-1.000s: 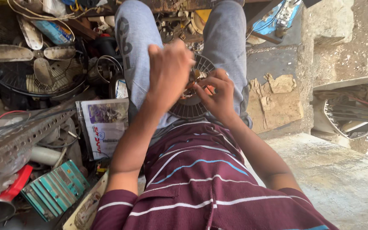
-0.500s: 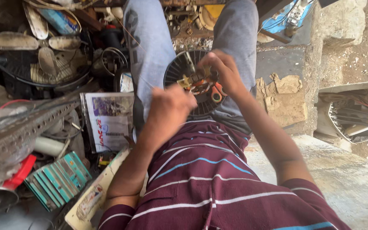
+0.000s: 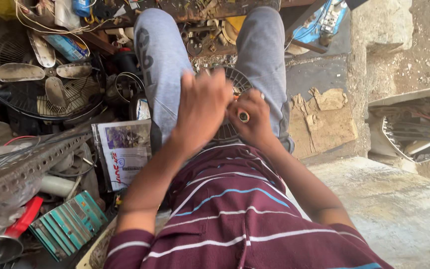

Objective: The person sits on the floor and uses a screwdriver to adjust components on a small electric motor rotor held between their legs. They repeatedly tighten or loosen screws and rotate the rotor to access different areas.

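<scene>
Left hand (image 3: 202,109) is motion-blurred, back of hand to the camera, fingers curled downward; can't tell what, if anything, they grip. It covers most of the round black slotted motor housing (image 3: 230,107) that sits in the lap between the knees, so only the housing's top rim and a strip of lower edge show. Right hand (image 3: 252,119) is just beside the left, touching the housing's right side, fingers closed round a small cylindrical part w/ a round metal end (image 3: 244,116); the rest of that part is hidden in the fist. A bit of orange shows between the two hands, too small to identify.

Grey-trousered legs (image 3: 162,65) run up the frame, feet cut off at top. Maroon striped shirt (image 3: 235,214) fills the bottom centre and hides the lower lap.

Around: on the left, a fan guard w/ grimy blades (image 3: 36,79), a perforated metal angle bar (image 3: 21,169), a printed plastic packet (image 3: 124,152), a teal finned block (image 3: 68,224), a red-handled tool (image 3: 23,224) partly buried, wires and clutter hard to sort out. Right: torn cardboard (image 3: 324,122) on the floor, concrete ledge (image 3: 399,204), a heap of scrap (image 3: 414,132) in shadow.
</scene>
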